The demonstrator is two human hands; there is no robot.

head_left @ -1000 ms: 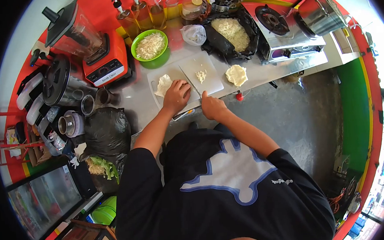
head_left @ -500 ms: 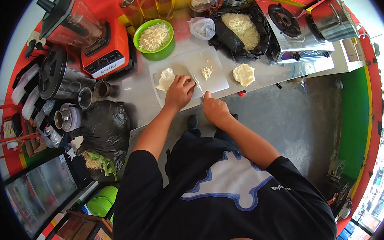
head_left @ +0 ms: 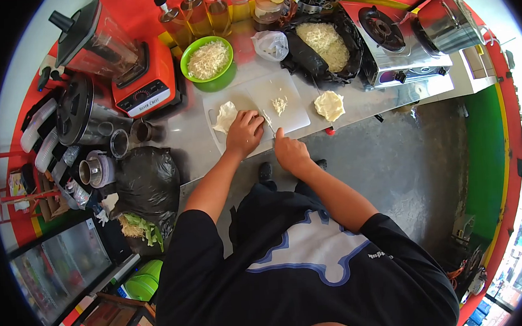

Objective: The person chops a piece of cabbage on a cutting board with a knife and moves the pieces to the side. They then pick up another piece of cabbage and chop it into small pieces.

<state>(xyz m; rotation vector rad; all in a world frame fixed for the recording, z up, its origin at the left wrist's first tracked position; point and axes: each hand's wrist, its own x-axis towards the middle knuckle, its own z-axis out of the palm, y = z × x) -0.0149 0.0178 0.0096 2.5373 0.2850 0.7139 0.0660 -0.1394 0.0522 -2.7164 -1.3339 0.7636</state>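
Gripping a knife (head_left: 274,131) at the near edge of the cutting board (head_left: 295,121) is the right hand (head_left: 291,154); the left hand's hold is unclear. Toward the surface's back edge, a green bowl (head_left: 215,82) and black bag (head_left: 303,54) contain pale shreds (head_left: 208,58).

Behind the bare left hand (head_left: 244,134) and right hand (head_left: 292,153) is a black short-sleeved T-shirt (head_left: 221,294) with a blue-edged, pale grey print (head_left: 314,244) and, on the right hand's side, small white lettering (head_left: 379,255), dark trousers (head_left: 266,203) and shoes (head_left: 265,172) lying nearer.

A kitchen, by its stove (head_left: 411,59), red blender (head_left: 139,90) and metal counter (head_left: 182,129).
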